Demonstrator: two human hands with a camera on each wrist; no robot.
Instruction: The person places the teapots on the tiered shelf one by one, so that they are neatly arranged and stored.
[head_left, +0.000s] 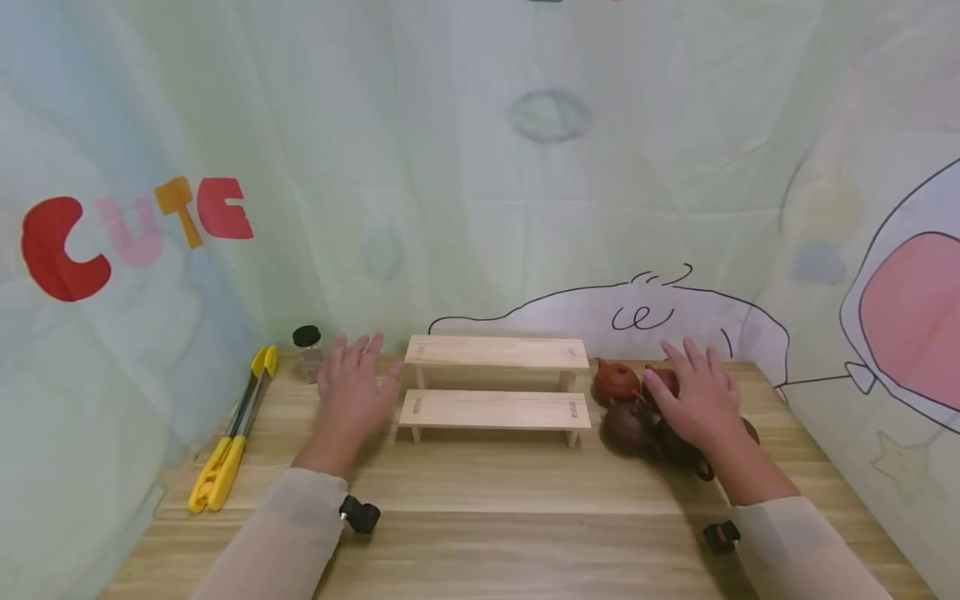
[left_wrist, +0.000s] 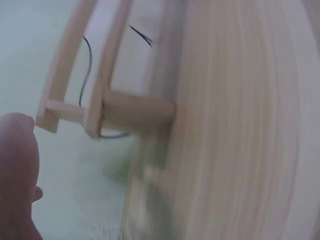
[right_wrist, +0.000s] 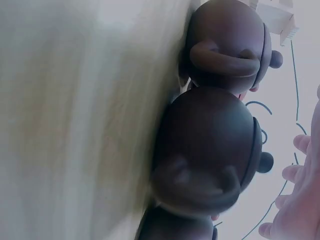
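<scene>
Over tbl (head_left: 480, 542), both hands (head_left: 358, 387) (head_left: 697, 400) spread, holding nothing; R nr teapots (head_left: 627, 429), L nr jar (head_left: 307, 357).

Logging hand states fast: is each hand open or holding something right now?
Left hand: open, holding nothing, beside the wooden stand.
Right hand: open, holding nothing, by the dark teapots.

On my feed, I'm seeing yellow-handled tongs (head_left: 240, 437) lying on the left side of the table (head_left: 510, 554), a black-lidded jar (head_left: 309, 358) standing near their tips, and printed cloth (head_left: 465, 192) hanging behind, showing CUTE lettering (head_left: 142, 253).
</scene>
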